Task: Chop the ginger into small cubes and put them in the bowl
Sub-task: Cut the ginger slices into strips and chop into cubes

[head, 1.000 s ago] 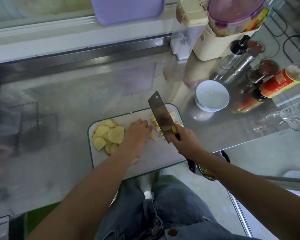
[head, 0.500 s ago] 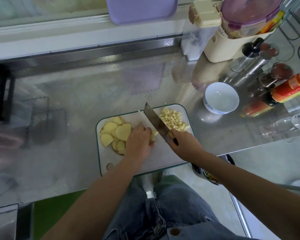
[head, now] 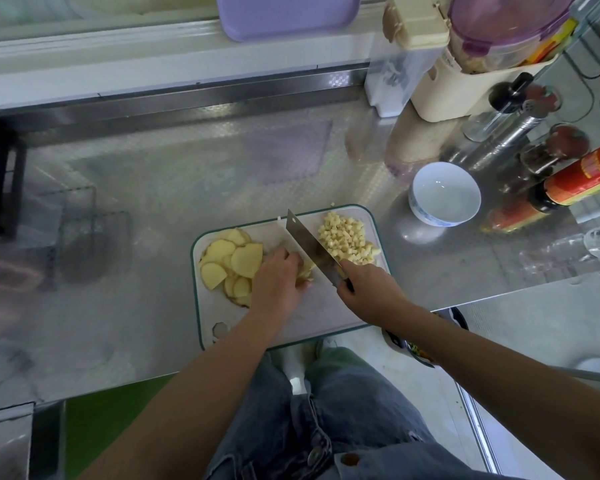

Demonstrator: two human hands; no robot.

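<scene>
Right hand (head: 371, 292) wrapped round cleaver (head: 309, 245) handle, blade down at frame centre | left hand (head: 278, 282) fingers curled, pinning ginger stack (head: 305, 271) beside blade | uncut slices (head: 229, 261) left on board (head: 326, 317), cubes (head: 343, 237) heaped right, bowl (head: 444, 194) empty, upper right | advice: tuck fingertips, knuckles guide blade, narrow even cuts

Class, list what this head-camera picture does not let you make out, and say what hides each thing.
1. Head view: the ginger stack is mostly covered by the left hand.
2. Head view: the knife has its handle hidden in the grip of the right hand.
3. Head view: the red bottle has a blurred label, cut by the right edge.
</scene>
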